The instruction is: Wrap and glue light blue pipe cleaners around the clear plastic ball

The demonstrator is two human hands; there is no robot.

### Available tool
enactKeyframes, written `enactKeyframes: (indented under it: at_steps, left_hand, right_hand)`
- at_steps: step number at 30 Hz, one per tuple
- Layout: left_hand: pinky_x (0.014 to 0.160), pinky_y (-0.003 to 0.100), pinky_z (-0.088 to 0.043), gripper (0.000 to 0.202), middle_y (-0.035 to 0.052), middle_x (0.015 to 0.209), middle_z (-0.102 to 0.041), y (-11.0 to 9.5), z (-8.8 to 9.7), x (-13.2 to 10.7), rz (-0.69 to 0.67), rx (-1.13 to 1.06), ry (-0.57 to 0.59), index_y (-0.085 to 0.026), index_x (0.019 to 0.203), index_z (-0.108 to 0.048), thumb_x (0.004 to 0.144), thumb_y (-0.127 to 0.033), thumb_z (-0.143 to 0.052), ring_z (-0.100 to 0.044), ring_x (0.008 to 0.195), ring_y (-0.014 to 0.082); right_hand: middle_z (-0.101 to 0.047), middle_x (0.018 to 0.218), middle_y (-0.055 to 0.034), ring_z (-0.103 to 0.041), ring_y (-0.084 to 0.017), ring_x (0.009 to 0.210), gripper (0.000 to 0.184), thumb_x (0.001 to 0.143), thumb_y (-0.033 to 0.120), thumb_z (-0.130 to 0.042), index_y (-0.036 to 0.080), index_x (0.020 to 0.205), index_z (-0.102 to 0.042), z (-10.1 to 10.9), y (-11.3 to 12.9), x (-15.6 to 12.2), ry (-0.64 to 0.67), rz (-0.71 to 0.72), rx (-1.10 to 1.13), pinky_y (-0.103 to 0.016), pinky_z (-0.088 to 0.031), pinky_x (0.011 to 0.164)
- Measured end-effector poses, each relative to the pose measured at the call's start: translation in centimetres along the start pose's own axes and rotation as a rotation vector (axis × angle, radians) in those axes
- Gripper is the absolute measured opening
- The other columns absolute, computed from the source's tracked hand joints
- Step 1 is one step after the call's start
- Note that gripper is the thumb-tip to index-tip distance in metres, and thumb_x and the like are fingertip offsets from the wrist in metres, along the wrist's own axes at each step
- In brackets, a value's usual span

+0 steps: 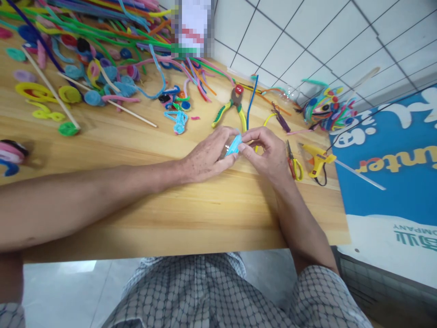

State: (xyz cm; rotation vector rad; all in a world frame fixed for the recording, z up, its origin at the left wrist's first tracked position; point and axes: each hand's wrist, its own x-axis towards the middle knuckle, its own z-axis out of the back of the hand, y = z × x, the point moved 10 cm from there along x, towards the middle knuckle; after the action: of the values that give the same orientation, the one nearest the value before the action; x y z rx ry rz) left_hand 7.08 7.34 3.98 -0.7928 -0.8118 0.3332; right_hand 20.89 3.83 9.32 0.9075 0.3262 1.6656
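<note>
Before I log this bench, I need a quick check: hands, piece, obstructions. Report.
Left hand and right hand both gripping light-blue piece. Piece partly hidden by them. Pliers just beyond, scissors beside the right hand; neither touching piece.

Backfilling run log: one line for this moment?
left hand: holds blue piece | right hand: pinches it | pliers, scissors: on table

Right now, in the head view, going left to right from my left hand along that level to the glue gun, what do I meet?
Left hand → light-blue piece → right hand → scissors → yellow glue gun.
</note>
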Motion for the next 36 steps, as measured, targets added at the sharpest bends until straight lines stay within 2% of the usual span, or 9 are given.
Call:
enactKeyframes:
  at_steps: [7, 10, 13, 18, 25, 30, 36]
  left_hand:
    - [0.114, 0.049, -0.060, 0.040, 0.0168, 0.142, -0.068, 0.0, 0.2, 0.0, 0.020, -0.020, -0.012, -0.020, 0.142, -0.054, 0.113, -0.047, -0.054, -0.068, 0.129, 0.0292]
    - [0.112, 0.050, -0.061, 0.041, 0.0167, 0.139, -0.068, 0.0, 0.2, 0.0, 0.019, -0.026, -0.016, -0.019, 0.143, -0.053, 0.111, -0.044, -0.055, -0.069, 0.126, 0.0296]
    - [0.117, 0.053, -0.059, 0.040, 0.0167, 0.143, -0.067, -0.1, 0.2, -0.1, -0.002, -0.015, -0.019, -0.021, 0.144, -0.052, 0.108, -0.038, -0.057, -0.066, 0.133, 0.0308]
    - [0.124, 0.058, -0.054, 0.048, 0.0180, 0.150, -0.063, -0.3, 0.6, 0.0, -0.057, 0.030, -0.043, -0.021, 0.149, -0.051, 0.103, -0.032, -0.061, -0.060, 0.144, 0.0330]
    - [0.120, 0.060, -0.056, 0.042, 0.0169, 0.144, -0.065, -0.2, 0.5, 0.1, -0.043, 0.011, -0.017, -0.023, 0.144, -0.053, 0.104, -0.033, -0.062, -0.062, 0.138, 0.0338]
    - [0.117, 0.055, -0.059, 0.039, 0.0161, 0.142, -0.067, -0.1, 0.4, 0.1, -0.031, -0.006, -0.012, -0.023, 0.143, -0.052, 0.107, -0.037, -0.060, -0.065, 0.134, 0.0305]
    - [0.120, 0.052, -0.058, 0.038, 0.0144, 0.141, -0.068, -0.2, 0.5, 0.1, -0.016, -0.036, -0.018, -0.022, 0.143, -0.055, 0.107, -0.035, -0.058, -0.067, 0.135, 0.0297]
  right_hand:
    - [-0.084, 0.104, -0.0042, -0.077, -0.023, 0.097, 0.020, 0.103, 0.048, -0.078, 0.029, 0.096, -0.078, 0.0, 0.8, 0.0, 0.020, 0.084, -0.007, -0.040, -0.065, 0.084]
    - [-0.083, 0.102, -0.0037, -0.077, -0.022, 0.096, 0.023, 0.107, 0.049, -0.074, 0.029, 0.096, -0.078, 0.1, 0.7, 0.0, 0.031, 0.087, 0.004, -0.040, -0.064, 0.085]
    - [-0.084, 0.102, -0.0039, -0.077, -0.024, 0.098, 0.025, 0.108, 0.049, -0.071, 0.029, 0.095, -0.078, 0.2, 0.7, 0.1, 0.037, 0.078, -0.012, -0.042, -0.064, 0.088]
    - [-0.085, 0.104, -0.0036, -0.079, -0.024, 0.100, 0.017, 0.108, 0.039, -0.070, 0.030, 0.097, -0.079, 0.5, 1.4, 0.0, 0.000, 0.141, -0.036, -0.045, -0.064, 0.094]
    - [-0.085, 0.104, -0.0025, -0.079, -0.023, 0.096, 0.009, 0.106, 0.033, -0.075, 0.032, 0.102, -0.082, 0.4, 1.4, -0.1, -0.022, 0.180, -0.034, -0.042, -0.064, 0.089]
    - [-0.085, 0.103, -0.0027, -0.079, -0.023, 0.096, 0.013, 0.107, 0.036, -0.072, 0.031, 0.101, -0.083, 0.5, 1.3, -0.1, -0.011, 0.147, -0.037, -0.043, -0.064, 0.091]
    - [-0.087, 0.104, -0.0019, -0.082, -0.024, 0.099, 0.023, 0.111, 0.039, -0.063, 0.030, 0.107, -0.084, 0.8, 0.0, -0.4, -0.052, 0.028, -0.022, -0.043, -0.066, 0.095]
